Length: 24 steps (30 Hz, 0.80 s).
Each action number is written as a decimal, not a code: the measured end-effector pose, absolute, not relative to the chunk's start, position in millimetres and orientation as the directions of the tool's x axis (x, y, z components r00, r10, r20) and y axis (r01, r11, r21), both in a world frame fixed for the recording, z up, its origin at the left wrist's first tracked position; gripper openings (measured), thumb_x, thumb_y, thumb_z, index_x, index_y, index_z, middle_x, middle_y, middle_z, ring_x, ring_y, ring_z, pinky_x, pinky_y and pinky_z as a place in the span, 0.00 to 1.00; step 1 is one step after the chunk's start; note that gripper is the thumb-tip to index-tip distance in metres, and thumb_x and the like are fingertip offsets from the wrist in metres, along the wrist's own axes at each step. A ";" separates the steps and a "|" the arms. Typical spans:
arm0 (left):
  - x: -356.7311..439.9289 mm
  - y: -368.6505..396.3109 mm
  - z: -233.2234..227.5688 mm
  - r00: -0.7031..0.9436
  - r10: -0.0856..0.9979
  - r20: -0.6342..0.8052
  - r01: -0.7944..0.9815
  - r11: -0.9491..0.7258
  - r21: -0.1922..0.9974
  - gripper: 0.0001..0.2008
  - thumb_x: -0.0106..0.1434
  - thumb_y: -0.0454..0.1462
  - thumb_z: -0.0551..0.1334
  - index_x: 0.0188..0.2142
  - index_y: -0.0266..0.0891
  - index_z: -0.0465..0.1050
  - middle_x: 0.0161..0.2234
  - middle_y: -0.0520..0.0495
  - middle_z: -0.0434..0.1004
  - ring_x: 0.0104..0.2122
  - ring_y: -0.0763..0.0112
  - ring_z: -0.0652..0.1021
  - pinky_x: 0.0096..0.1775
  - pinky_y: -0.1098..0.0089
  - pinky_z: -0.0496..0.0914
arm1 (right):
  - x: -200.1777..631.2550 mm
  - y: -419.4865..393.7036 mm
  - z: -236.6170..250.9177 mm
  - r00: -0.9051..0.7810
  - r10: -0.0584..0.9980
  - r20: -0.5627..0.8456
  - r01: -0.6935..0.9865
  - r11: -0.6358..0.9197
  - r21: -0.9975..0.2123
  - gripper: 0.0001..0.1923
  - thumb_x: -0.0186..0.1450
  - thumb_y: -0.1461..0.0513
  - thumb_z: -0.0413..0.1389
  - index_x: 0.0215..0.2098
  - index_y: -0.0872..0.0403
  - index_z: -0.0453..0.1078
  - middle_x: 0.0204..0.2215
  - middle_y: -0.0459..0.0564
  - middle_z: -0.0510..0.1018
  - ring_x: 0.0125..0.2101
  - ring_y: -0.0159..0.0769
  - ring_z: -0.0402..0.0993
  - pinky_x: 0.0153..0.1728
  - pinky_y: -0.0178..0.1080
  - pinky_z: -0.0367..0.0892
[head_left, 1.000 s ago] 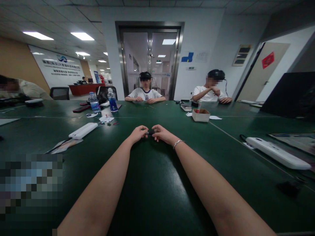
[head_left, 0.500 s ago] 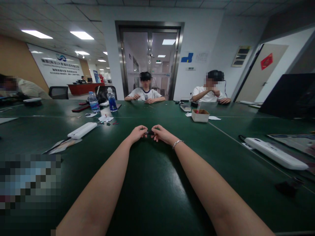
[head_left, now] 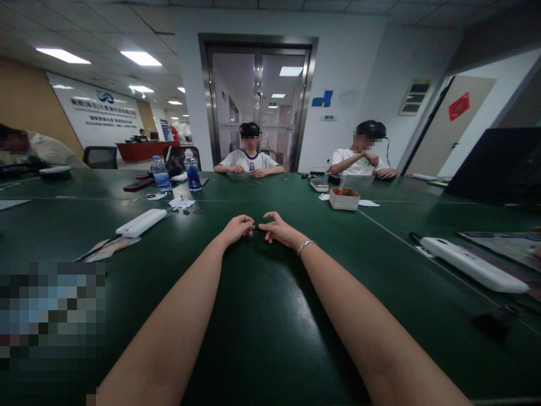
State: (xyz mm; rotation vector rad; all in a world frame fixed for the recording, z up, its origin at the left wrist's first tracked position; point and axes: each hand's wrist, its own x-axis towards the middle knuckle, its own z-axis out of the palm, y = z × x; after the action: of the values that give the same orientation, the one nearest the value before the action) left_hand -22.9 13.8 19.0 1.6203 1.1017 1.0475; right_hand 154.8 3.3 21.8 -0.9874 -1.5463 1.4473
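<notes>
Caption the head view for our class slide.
Left hand and right hand at a small dark object over a green table.

Bottles (head_left: 193,176) left of hands (head_left: 282,232); box (head_left: 344,202) right

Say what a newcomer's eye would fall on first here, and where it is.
Probably the left hand and right hand at mid-picture, a small dark object between them, against the green table. Next, perhaps, the person seated opposite, before the metal-framed glass doors. The red diamond sign on the pale door at right also stands out.
</notes>
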 end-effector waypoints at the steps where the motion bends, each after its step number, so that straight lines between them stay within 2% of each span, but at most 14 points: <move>1: -23.3 14.3 18.4 0.253 0.954 0.161 0.205 -0.216 0.955 0.04 0.55 0.34 0.57 0.32 0.34 0.66 0.16 0.53 0.68 0.15 0.79 0.64 0.21 0.76 0.57 | 154.9 3.3 21.9 -0.387 0.922 0.017 0.038 0.034 -0.999 0.17 0.59 0.64 0.56 0.41 0.51 0.52 0.25 0.40 0.67 0.13 0.23 0.65 0.11 0.26 0.62; 3: -24.0 14.9 17.6 0.266 0.950 0.164 0.208 -0.223 0.952 0.05 0.55 0.34 0.57 0.32 0.34 0.67 0.16 0.53 0.68 0.15 0.79 0.64 0.21 0.76 0.57 | 155.0 3.0 22.2 -0.396 0.918 0.026 0.039 0.045 -0.998 0.17 0.58 0.65 0.56 0.40 0.51 0.52 0.26 0.40 0.67 0.13 0.23 0.65 0.10 0.26 0.61; 6: -24.5 15.2 17.2 0.265 0.950 0.164 0.212 -0.223 0.951 0.05 0.55 0.35 0.58 0.32 0.34 0.67 0.16 0.53 0.69 0.15 0.78 0.65 0.22 0.76 0.57 | 155.0 2.3 22.7 -0.417 0.906 0.069 0.009 0.080 -0.997 0.25 0.52 0.70 0.59 0.41 0.50 0.51 0.29 0.39 0.67 0.15 0.23 0.67 0.13 0.26 0.65; 11: -24.4 14.4 17.9 0.267 0.951 0.157 0.206 -0.215 0.955 0.05 0.56 0.35 0.57 0.32 0.34 0.66 0.16 0.53 0.68 0.15 0.78 0.66 0.22 0.76 0.57 | 154.4 2.3 23.0 -0.406 0.914 -0.004 0.048 0.016 -0.999 0.14 0.60 0.65 0.54 0.40 0.52 0.53 0.24 0.40 0.68 0.14 0.24 0.66 0.12 0.26 0.63; 15: -23.7 12.8 19.5 0.259 0.954 0.151 0.204 -0.207 0.957 0.05 0.55 0.34 0.57 0.32 0.34 0.66 0.16 0.53 0.68 0.15 0.78 0.66 0.22 0.75 0.57 | 154.6 1.3 23.8 -0.434 0.900 0.049 0.006 0.057 -0.998 0.22 0.55 0.70 0.58 0.41 0.51 0.52 0.26 0.39 0.68 0.16 0.24 0.69 0.15 0.25 0.66; 20: -23.0 11.2 21.3 0.258 0.954 0.151 0.198 -0.206 0.958 0.05 0.55 0.34 0.58 0.32 0.34 0.66 0.15 0.54 0.68 0.15 0.78 0.66 0.22 0.76 0.57 | 154.4 -0.6 25.3 -0.417 0.909 -0.008 0.032 0.006 -0.999 0.11 0.63 0.65 0.53 0.39 0.52 0.54 0.23 0.40 0.68 0.15 0.25 0.68 0.13 0.26 0.64; 24: -22.9 11.6 21.2 0.253 0.957 0.145 0.207 -0.200 0.958 0.05 0.55 0.34 0.58 0.32 0.34 0.66 0.15 0.54 0.68 0.15 0.78 0.65 0.22 0.75 0.57 | 154.8 -1.9 26.5 -0.449 0.893 0.038 -0.012 0.037 -0.999 0.20 0.57 0.71 0.57 0.42 0.51 0.54 0.24 0.38 0.68 0.17 0.24 0.70 0.15 0.25 0.66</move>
State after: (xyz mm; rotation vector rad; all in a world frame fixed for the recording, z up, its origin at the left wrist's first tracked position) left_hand -22.9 11.6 21.2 1.6138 1.1040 1.0341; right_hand 154.8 -1.9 26.5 -0.9199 -1.5577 1.5131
